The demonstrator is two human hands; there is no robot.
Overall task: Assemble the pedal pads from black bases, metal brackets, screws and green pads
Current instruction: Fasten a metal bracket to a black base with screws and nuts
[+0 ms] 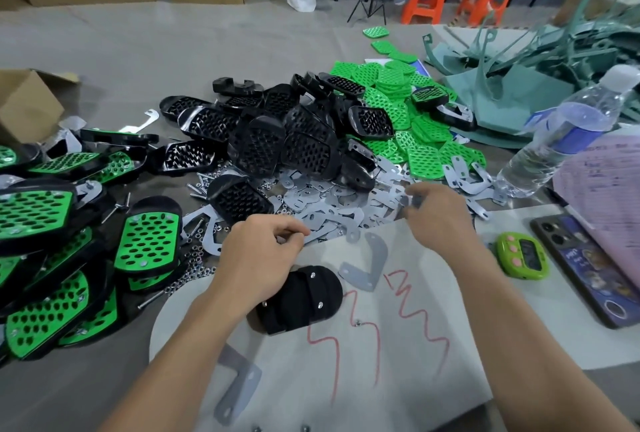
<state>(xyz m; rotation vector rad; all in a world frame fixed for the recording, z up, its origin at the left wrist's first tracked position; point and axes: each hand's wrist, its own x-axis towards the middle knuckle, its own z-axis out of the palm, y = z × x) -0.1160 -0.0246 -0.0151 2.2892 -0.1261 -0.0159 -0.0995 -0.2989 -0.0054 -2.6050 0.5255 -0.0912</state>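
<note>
- Grey metal, apparently a small bracket piece, is pinched between the thumb and curled fingers of the right hand; its outline is lost to blur.
- Curled fingers are seen on the left hand, thumb tip met by forefinger; whether anything tiny is caught there cannot be told.
- Just below the left hand a black base is laid on a white sheet scribbled with red, and silver screw ends are seen on it.
- One metal bracket is placed just beside the base on its right; a second bracket is laid nearer the person.
- Beyond the hands a heap of loose brackets is spread, backed by piled black bases and green pads.
- Finished pedal pads are stacked at the left, with nuts scattered beside them.
- At the right a water bottle, a green timer and a phone are set.
</note>
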